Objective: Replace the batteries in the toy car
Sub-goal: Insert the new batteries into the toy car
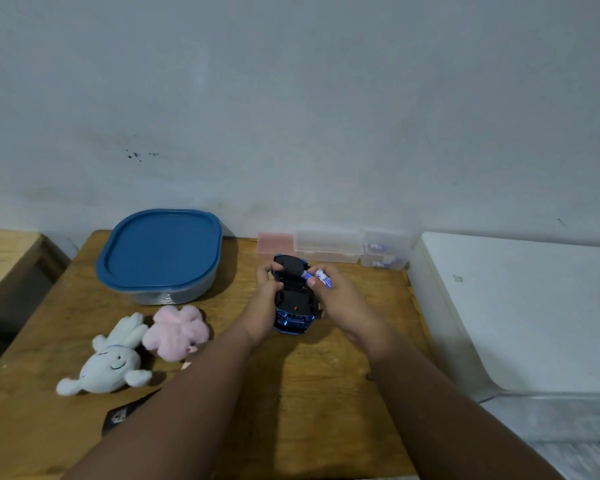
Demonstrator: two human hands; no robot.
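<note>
I am holding the shiny blue plastic toy car belly-up just above the brown wooden worktop, with my left grip curling around its side. My right grip is pinching small blue-and-white cylindrical batteries, two as far as I can tell. One tip is touching the middle of the car's black underside, where the bay seems to be. To do this well, I judge I should be holding the car level, feeding in one cell at a time, matching its ends to the contacts, which are too small to read here, and pressing straight down without forcing.
</note>
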